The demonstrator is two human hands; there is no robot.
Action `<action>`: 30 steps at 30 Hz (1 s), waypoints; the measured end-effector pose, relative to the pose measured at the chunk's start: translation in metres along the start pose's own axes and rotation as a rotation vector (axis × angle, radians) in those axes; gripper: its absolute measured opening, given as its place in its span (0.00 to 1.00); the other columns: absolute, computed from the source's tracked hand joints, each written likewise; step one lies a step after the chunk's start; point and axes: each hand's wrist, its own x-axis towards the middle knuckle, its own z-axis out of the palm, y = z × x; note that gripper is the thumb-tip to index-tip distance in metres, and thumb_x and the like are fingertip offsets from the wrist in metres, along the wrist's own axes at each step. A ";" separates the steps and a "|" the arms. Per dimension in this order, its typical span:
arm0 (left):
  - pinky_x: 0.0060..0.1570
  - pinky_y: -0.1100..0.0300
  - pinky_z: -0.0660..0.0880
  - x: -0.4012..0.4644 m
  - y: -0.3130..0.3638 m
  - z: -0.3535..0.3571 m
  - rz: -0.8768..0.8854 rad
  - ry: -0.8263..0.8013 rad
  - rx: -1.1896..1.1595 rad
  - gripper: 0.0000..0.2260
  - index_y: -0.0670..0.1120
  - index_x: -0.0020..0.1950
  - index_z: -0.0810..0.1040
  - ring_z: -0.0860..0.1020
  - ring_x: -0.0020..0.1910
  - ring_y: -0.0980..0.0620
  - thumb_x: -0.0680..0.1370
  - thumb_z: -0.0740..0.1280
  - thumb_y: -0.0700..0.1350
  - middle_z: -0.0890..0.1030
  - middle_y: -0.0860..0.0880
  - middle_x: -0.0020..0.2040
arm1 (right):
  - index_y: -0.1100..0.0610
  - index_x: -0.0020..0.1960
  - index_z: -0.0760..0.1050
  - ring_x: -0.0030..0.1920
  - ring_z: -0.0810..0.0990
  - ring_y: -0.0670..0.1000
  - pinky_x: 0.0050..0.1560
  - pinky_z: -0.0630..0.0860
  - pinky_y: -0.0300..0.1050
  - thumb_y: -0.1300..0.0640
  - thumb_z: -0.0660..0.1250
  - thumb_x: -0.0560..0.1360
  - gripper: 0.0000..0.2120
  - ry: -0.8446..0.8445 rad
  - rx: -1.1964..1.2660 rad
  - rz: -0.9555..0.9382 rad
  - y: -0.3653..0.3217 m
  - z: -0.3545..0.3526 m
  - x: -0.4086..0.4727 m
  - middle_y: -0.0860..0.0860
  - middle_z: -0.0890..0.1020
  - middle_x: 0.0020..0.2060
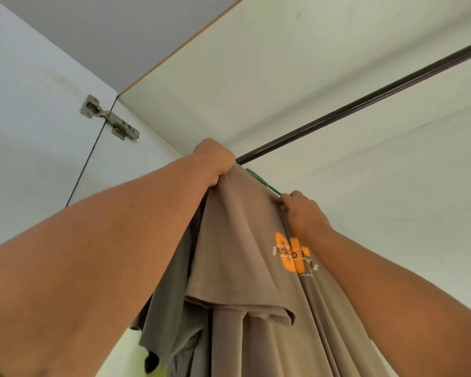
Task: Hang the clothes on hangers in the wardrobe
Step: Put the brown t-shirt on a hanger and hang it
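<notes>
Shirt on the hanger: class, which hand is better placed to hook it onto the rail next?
Probably the left hand: it grips the shirt top right beside the rail. The right hand is lower, pinching fabric by the hanger.

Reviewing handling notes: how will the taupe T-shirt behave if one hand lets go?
The T-shirt looks floppy: it falls in soft folds below the left hand. Probably light. It may slide along the green hanger where the right hand pinches it.
</notes>
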 end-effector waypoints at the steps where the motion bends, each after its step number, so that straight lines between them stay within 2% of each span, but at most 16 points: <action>1: 0.38 0.59 0.72 0.008 -0.001 0.001 0.014 0.024 -0.049 0.06 0.41 0.43 0.71 0.74 0.41 0.48 0.75 0.68 0.38 0.74 0.44 0.43 | 0.58 0.61 0.71 0.51 0.75 0.61 0.44 0.69 0.47 0.61 0.54 0.81 0.12 0.025 0.018 0.018 -0.002 0.006 0.009 0.58 0.72 0.54; 3: 0.40 0.59 0.72 0.022 -0.003 0.003 0.065 0.064 -0.088 0.10 0.37 0.53 0.76 0.77 0.48 0.44 0.74 0.70 0.40 0.77 0.40 0.51 | 0.58 0.59 0.72 0.51 0.76 0.62 0.44 0.68 0.47 0.61 0.54 0.81 0.11 0.064 0.053 0.047 -0.006 0.016 0.025 0.58 0.72 0.54; 6: 0.36 0.61 0.69 0.034 -0.005 0.001 0.158 0.084 -0.076 0.14 0.36 0.58 0.77 0.76 0.46 0.46 0.74 0.70 0.41 0.78 0.40 0.53 | 0.58 0.59 0.71 0.53 0.75 0.63 0.45 0.68 0.48 0.63 0.54 0.80 0.11 0.115 0.098 0.067 -0.013 0.025 0.042 0.60 0.71 0.56; 9: 0.31 0.62 0.68 0.038 -0.009 -0.011 0.191 0.125 -0.063 0.11 0.37 0.54 0.77 0.74 0.43 0.49 0.74 0.68 0.39 0.77 0.43 0.48 | 0.58 0.60 0.70 0.52 0.75 0.64 0.47 0.70 0.50 0.64 0.54 0.80 0.12 0.149 0.134 0.052 -0.026 0.034 0.047 0.60 0.71 0.57; 11: 0.28 0.63 0.65 0.032 -0.016 -0.018 0.199 0.180 0.025 0.03 0.40 0.45 0.75 0.73 0.40 0.50 0.74 0.67 0.38 0.75 0.46 0.41 | 0.58 0.61 0.69 0.52 0.76 0.64 0.49 0.71 0.51 0.65 0.54 0.80 0.13 0.145 0.166 0.032 -0.037 0.043 0.042 0.60 0.70 0.58; 13: 0.28 0.62 0.67 0.024 -0.025 -0.021 0.219 0.214 0.112 0.05 0.42 0.39 0.72 0.74 0.40 0.48 0.73 0.67 0.37 0.74 0.48 0.38 | 0.59 0.62 0.69 0.52 0.76 0.63 0.47 0.72 0.51 0.66 0.54 0.80 0.12 0.130 0.203 0.021 -0.048 0.055 0.033 0.60 0.70 0.58; 15: 0.38 0.55 0.77 0.014 -0.033 -0.024 0.234 0.223 0.113 0.04 0.39 0.45 0.78 0.78 0.46 0.45 0.72 0.66 0.35 0.80 0.45 0.44 | 0.59 0.62 0.68 0.52 0.76 0.63 0.45 0.69 0.50 0.66 0.53 0.80 0.13 0.096 0.216 0.015 -0.059 0.069 0.021 0.61 0.70 0.59; 17: 0.50 0.53 0.78 0.004 -0.038 -0.027 0.222 0.225 0.111 0.12 0.38 0.54 0.80 0.79 0.51 0.45 0.72 0.65 0.34 0.82 0.42 0.51 | 0.59 0.63 0.67 0.52 0.76 0.63 0.45 0.69 0.51 0.68 0.53 0.78 0.15 0.059 0.207 0.013 -0.067 0.078 0.011 0.61 0.69 0.62; 18: 0.50 0.54 0.77 0.001 -0.038 -0.029 0.219 0.213 0.116 0.13 0.37 0.55 0.80 0.79 0.51 0.45 0.72 0.64 0.33 0.81 0.42 0.52 | 0.59 0.64 0.67 0.52 0.76 0.63 0.45 0.70 0.51 0.69 0.54 0.77 0.16 0.056 0.218 0.028 -0.069 0.080 0.007 0.61 0.68 0.62; 20: 0.41 0.57 0.75 -0.007 -0.036 -0.032 0.219 0.182 0.119 0.10 0.38 0.49 0.79 0.77 0.47 0.45 0.72 0.61 0.32 0.80 0.43 0.46 | 0.60 0.64 0.67 0.52 0.76 0.63 0.45 0.70 0.51 0.69 0.53 0.77 0.16 0.070 0.261 0.086 -0.068 0.076 0.002 0.60 0.68 0.62; 22: 0.31 0.62 0.67 -0.017 -0.031 -0.034 0.204 0.162 0.109 0.06 0.41 0.42 0.74 0.72 0.39 0.50 0.71 0.60 0.33 0.73 0.48 0.38 | 0.61 0.64 0.66 0.53 0.75 0.63 0.45 0.70 0.51 0.68 0.52 0.78 0.16 0.109 0.326 0.120 -0.065 0.068 -0.002 0.61 0.69 0.61; 24: 0.31 0.65 0.63 -0.030 -0.026 -0.034 0.194 0.126 0.127 0.07 0.45 0.44 0.71 0.67 0.37 0.53 0.73 0.60 0.34 0.68 0.52 0.37 | 0.59 0.67 0.63 0.54 0.74 0.63 0.49 0.73 0.55 0.66 0.53 0.79 0.17 0.137 0.390 0.136 -0.064 0.058 -0.007 0.60 0.69 0.61; 25: 0.33 0.64 0.64 -0.039 -0.023 -0.035 0.195 0.098 0.145 0.07 0.46 0.44 0.70 0.67 0.40 0.52 0.73 0.61 0.34 0.67 0.52 0.38 | 0.58 0.68 0.62 0.55 0.73 0.63 0.50 0.74 0.56 0.65 0.54 0.79 0.17 0.135 0.406 0.137 -0.065 0.052 -0.010 0.59 0.69 0.60; 26: 0.36 0.63 0.66 -0.047 -0.020 -0.036 0.183 0.069 0.162 0.08 0.46 0.48 0.72 0.67 0.44 0.52 0.74 0.61 0.34 0.68 0.52 0.41 | 0.58 0.68 0.62 0.55 0.73 0.62 0.50 0.73 0.55 0.64 0.54 0.79 0.17 0.123 0.417 0.139 -0.067 0.045 -0.014 0.59 0.68 0.60; 28: 0.41 0.61 0.67 -0.062 -0.016 -0.040 0.152 0.017 0.187 0.16 0.43 0.63 0.69 0.67 0.49 0.51 0.76 0.62 0.35 0.69 0.49 0.50 | 0.59 0.67 0.63 0.54 0.73 0.62 0.49 0.71 0.52 0.62 0.55 0.80 0.16 0.098 0.447 0.152 -0.074 0.031 -0.025 0.60 0.68 0.60; 30: 0.37 0.61 0.67 -0.078 -0.013 -0.046 0.100 -0.036 0.210 0.24 0.41 0.70 0.62 0.69 0.47 0.50 0.75 0.62 0.35 0.69 0.47 0.52 | 0.59 0.66 0.64 0.56 0.72 0.62 0.54 0.71 0.55 0.59 0.56 0.80 0.15 0.108 0.460 0.136 -0.084 0.016 -0.036 0.60 0.68 0.60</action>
